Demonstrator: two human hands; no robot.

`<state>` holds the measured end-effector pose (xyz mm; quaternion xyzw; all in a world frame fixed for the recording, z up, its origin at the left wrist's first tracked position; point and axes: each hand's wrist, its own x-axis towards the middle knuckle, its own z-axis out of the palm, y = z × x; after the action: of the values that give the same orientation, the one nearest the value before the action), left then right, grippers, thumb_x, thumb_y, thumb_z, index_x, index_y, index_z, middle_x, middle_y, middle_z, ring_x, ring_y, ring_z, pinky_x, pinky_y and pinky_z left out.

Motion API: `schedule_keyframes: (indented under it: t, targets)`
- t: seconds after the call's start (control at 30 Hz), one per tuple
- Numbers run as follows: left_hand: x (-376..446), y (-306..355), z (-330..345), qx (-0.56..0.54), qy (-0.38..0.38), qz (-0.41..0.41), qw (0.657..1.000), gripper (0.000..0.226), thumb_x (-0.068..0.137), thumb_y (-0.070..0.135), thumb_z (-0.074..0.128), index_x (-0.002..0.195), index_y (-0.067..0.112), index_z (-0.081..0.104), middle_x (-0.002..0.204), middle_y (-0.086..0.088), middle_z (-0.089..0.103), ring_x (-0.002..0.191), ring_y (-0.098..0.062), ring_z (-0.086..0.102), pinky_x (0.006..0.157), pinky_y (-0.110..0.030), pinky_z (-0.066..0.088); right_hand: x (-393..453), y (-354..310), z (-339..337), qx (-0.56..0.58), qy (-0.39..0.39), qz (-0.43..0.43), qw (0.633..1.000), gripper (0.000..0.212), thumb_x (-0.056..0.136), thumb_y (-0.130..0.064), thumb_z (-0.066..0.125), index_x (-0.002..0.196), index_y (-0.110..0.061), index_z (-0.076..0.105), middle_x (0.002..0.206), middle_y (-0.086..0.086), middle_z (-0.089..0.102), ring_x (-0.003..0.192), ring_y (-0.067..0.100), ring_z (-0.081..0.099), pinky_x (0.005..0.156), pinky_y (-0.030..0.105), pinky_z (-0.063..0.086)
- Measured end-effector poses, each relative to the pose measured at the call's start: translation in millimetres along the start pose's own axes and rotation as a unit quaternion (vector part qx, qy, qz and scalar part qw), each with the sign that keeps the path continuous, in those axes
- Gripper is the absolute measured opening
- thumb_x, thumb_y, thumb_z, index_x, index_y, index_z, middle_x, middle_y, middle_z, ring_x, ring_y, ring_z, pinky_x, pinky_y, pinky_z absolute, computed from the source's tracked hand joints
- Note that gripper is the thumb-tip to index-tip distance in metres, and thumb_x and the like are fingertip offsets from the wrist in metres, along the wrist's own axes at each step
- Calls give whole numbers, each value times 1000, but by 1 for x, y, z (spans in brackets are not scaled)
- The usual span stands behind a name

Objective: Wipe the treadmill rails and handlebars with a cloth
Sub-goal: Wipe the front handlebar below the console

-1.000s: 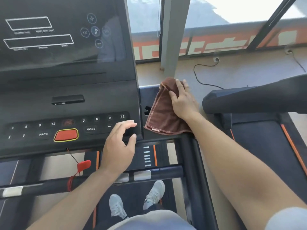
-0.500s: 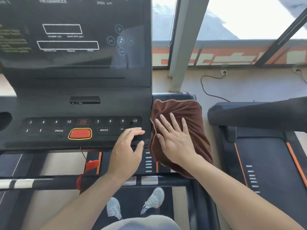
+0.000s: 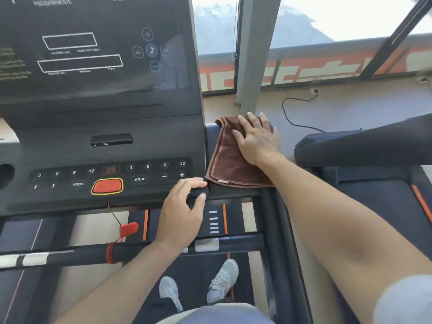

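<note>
A brown cloth [image 3: 230, 163] lies folded over the treadmill's right rail [image 3: 211, 134], just right of the black console [image 3: 100, 155]. My right hand [image 3: 257, 139] presses flat on the cloth's far half with fingers straight and spread. My left hand [image 3: 182, 213] grips the console's lower right corner, thumb under the edge and fingers curled over it. A black crossbar handlebar [image 3: 243, 243] with silver pads runs below the console, under my left wrist.
A second treadmill [image 3: 364, 146] stands close on the right. A red safety clip [image 3: 128, 229] hangs on a cord from the console. My grey shoes [image 3: 222, 280] stand on the belt. A black cable [image 3: 292, 113] trails on the floor by the window.
My right hand has slid the cloth forward along the right rail, away from me, after having pulled it back half a second earlier. My left hand has stayed on the console corner.
</note>
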<state>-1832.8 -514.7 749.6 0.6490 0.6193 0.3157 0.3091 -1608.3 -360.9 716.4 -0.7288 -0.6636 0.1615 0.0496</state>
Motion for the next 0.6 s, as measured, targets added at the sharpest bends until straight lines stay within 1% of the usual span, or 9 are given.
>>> schedule_keyframes:
  t: [0.07, 0.1, 0.2, 0.27, 0.37, 0.43, 0.5, 0.53, 0.6]
  targets:
    - [-7, -2, 0, -2, -3, 4, 1000, 26, 91, 4, 65, 106, 25, 68, 116, 22, 64, 116, -1, 58, 103, -23, 44, -19, 12, -1, 60, -10, 65, 996, 66, 103, -67, 24, 163, -42, 11, 173, -9, 3, 157, 29, 18, 118, 56, 31]
    - [-10, -4, 0, -3, -8, 5, 1000, 26, 91, 4, 66, 106, 25, 68, 116, 22, 64, 117, -1, 58, 104, -21, 43, -31, 15, 0, 84, -16, 88, 992, 68, 102, -68, 26, 163, -44, 6, 174, -8, 2, 154, 32, 26, 116, 54, 34]
    - [-21, -10, -3, -10, -27, 0, 1000, 27, 91, 5, 65, 106, 28, 68, 116, 24, 64, 118, 0, 57, 103, -16, 41, -73, 22, 4, 155, -23, 137, 978, 74, 101, -69, 32, 162, -46, -2, 172, -4, 16, 147, 33, 39, 115, 52, 34]
    - [-27, -17, -6, -15, -36, -2, 999, 28, 91, 4, 65, 104, 29, 68, 115, 25, 64, 116, 1, 57, 101, -12, 40, -104, 25, 7, 185, -21, 160, 969, 76, 99, -71, 35, 161, -47, -1, 168, -4, 28, 144, 34, 44, 114, 53, 34]
    - [-33, -28, -12, -20, -58, 4, 998, 27, 91, 4, 65, 103, 29, 69, 116, 22, 65, 115, 0, 57, 98, -14, 41, -149, 24, 14, 186, -9, 176, 967, 74, 99, -71, 37, 161, -49, 3, 166, -6, 32, 140, 35, 48, 112, 52, 38]
    - [-38, -33, -18, -26, -70, 9, 997, 26, 91, 5, 65, 103, 28, 69, 115, 23, 65, 114, 2, 56, 94, -9, 40, -174, 21, 23, 159, 16, 173, 972, 69, 101, -69, 37, 161, -50, 8, 168, -11, 29, 137, 35, 51, 109, 51, 42]
    - [-44, -37, -26, -34, -79, 20, 996, 25, 91, 5, 65, 101, 28, 70, 114, 23, 66, 112, 3, 57, 87, -4, 38, -195, 15, 34, 117, 58, 169, 977, 59, 105, -59, 39, 160, -46, 22, 168, -14, 27, 134, 33, 55, 104, 50, 47]
    - [-48, -40, -31, -42, -85, 27, 995, 25, 91, 4, 65, 100, 27, 70, 113, 23, 66, 111, 3, 57, 84, -3, 39, -204, 11, 39, 104, 97, 167, 976, 53, 107, -51, 42, 158, -43, 33, 166, -13, 33, 133, 31, 57, 101, 49, 50]
    - [-57, -49, -43, -65, -98, 32, 993, 26, 91, 1, 65, 101, 25, 71, 110, 20, 68, 108, 2, 59, 81, -2, 41, -223, 0, 47, 112, 190, 169, 961, 39, 108, -34, 48, 146, -36, 55, 154, -8, 53, 126, 29, 63, 98, 48, 53]
